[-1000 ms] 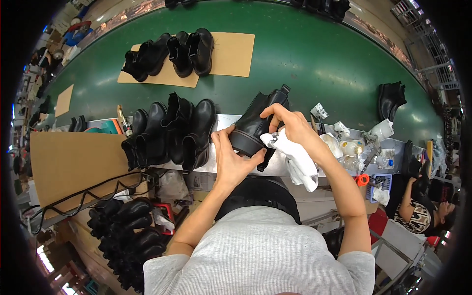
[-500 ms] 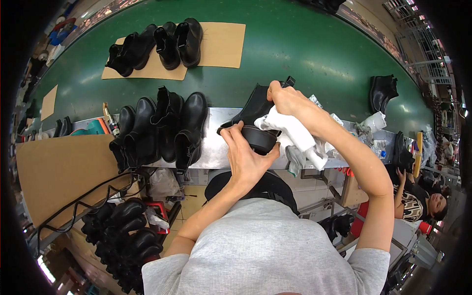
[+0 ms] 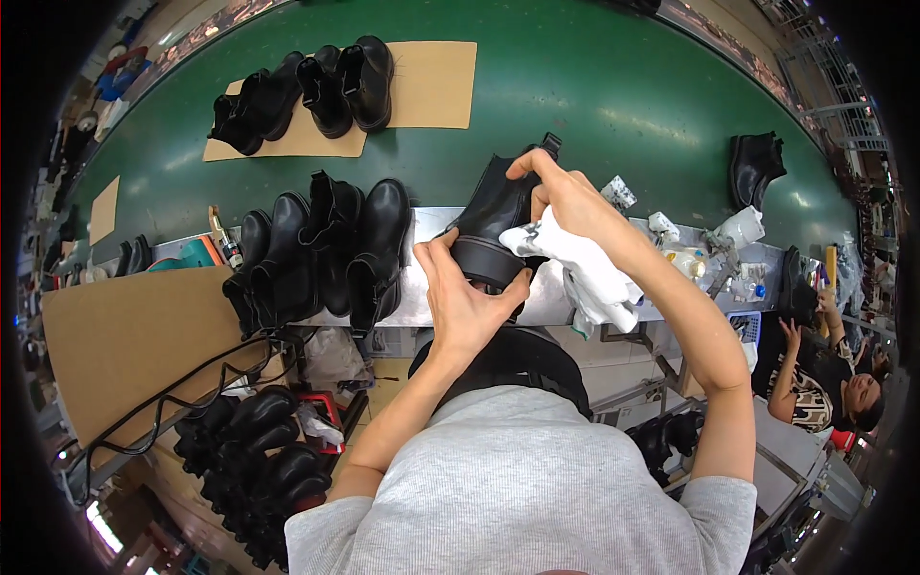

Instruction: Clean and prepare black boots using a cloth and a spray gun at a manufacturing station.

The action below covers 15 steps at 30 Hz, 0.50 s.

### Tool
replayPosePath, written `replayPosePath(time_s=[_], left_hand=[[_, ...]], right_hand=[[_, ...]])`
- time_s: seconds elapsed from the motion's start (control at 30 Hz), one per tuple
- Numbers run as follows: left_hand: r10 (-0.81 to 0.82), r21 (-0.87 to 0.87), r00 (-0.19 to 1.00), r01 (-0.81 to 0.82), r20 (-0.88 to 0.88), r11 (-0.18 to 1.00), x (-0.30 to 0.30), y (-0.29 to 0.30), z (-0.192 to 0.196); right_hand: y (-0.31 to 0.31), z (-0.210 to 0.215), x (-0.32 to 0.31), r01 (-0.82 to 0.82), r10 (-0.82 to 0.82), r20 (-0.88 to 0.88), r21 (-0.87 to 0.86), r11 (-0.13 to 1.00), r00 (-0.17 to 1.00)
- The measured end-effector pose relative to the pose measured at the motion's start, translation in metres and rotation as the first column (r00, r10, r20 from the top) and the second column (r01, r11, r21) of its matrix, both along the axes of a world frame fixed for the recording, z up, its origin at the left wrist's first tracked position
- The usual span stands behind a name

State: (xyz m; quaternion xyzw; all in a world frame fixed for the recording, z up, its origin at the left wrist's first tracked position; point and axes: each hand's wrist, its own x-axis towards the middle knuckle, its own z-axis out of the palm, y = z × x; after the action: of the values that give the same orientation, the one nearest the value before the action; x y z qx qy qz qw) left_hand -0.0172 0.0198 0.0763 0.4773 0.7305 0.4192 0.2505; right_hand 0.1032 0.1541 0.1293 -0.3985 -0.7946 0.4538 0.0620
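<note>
A black ankle boot is in front of me at the near edge of the bench, its thick sole facing toward me. My left hand grips that sole from below, with fingers on one side and the thumb on the other. Over the boot's shaft, my right hand has its fingers curled against the upper. A white cloth is bunched under the right palm and hangs down past the boot. The cloth hides part of the boot's right side.
Several black boots stand left on the metal bench edge. More boots rest on cardboard across the green tabletop. One boot stands at right, beyond crumpled wrapping. A co-worker is far right.
The boot has turned in my hands, its shaft tilting upward and more of its upper showing. My left hand has shifted slightly left, and the right hand with the cloth has moved slightly too.
</note>
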Motion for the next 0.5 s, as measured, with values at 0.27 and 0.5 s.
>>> replayPosePath(time_s=[0.27,0.5], left_hand=[[-0.013,0.004,1.0,0.013,-0.001,1.0,-0.007,0.003,-0.003],[0.003,-0.077,0.987,0.009,0.159,0.997,-0.008,0.006,0.005]], right_hand=[[0.001,0.003,0.0,-0.026,0.025,-0.039,-0.046,0.999,0.999],[0.003,0.004,-0.003,-0.011,0.011,-0.01,-0.023,1.0,1.0]])
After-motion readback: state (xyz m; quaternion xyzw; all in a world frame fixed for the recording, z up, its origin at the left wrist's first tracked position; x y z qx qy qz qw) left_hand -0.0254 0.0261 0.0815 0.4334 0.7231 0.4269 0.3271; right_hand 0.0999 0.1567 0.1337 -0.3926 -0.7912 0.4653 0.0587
